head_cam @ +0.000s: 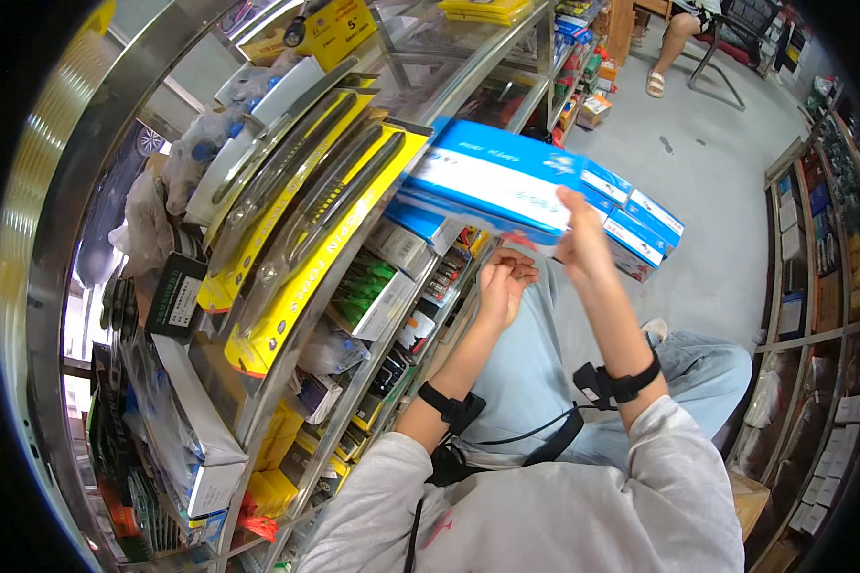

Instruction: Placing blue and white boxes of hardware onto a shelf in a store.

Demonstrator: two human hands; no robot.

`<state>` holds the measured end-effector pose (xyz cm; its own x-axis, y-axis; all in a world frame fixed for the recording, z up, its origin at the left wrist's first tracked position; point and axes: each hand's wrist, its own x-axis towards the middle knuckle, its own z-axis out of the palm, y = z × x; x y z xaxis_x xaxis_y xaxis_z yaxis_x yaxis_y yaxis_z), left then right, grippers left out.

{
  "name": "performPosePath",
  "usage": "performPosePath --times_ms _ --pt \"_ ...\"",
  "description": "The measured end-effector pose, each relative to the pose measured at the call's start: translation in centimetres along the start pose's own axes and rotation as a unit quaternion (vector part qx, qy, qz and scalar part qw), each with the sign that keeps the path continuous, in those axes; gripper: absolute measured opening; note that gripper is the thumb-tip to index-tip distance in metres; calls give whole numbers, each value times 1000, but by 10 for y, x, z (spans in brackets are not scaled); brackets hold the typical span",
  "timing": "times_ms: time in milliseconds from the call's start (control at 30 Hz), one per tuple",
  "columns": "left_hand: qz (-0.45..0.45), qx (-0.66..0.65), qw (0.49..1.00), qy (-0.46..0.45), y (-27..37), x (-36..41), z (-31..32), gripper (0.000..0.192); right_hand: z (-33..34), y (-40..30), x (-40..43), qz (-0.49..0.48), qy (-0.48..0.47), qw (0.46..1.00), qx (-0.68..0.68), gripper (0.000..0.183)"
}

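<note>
My right hand grips the near right end of a long blue and white cardboard box, thumb on top. The box's far end meets the shelf edge beside yellow-carded tools in clear packaging. My left hand is just below the box, fingers loosely curled, with nothing seen in it; whether it touches the box I cannot tell. Beyond my right hand, several smaller blue and white boxes form a stack. Another blue and white box lies on the shelf underneath the long one.
Metal-framed glass shelving packed with goods runs along my left. A second stocked shelf unit stands at the right. At the top right, a seated person's leg is beside a black chair on the grey floor.
</note>
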<state>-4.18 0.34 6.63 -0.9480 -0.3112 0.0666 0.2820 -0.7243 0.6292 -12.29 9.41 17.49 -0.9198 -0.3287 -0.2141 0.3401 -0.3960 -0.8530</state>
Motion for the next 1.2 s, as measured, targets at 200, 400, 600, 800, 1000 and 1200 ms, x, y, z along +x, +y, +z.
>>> performPosePath --times_ms 200,400,600,800,1000,1200 --pt "25 -9 997 66 12 -10 -6 11 63 19 -3 53 -27 997 -44 40" --pt "37 -7 998 45 18 -12 -20 12 74 21 6 49 -81 984 -153 71" --pt "33 -26 998 50 14 -5 -12 13 87 24 0 78 -88 956 -269 102" --pt "14 -4 995 96 7 -4 -13 19 102 39 -1 71 -53 976 -199 109" --pt "61 150 985 60 9 -8 3 19 111 53 8 52 -23 986 -156 99" --pt "26 142 988 58 14 -12 15 19 116 53 12 32 -22 989 -141 87"
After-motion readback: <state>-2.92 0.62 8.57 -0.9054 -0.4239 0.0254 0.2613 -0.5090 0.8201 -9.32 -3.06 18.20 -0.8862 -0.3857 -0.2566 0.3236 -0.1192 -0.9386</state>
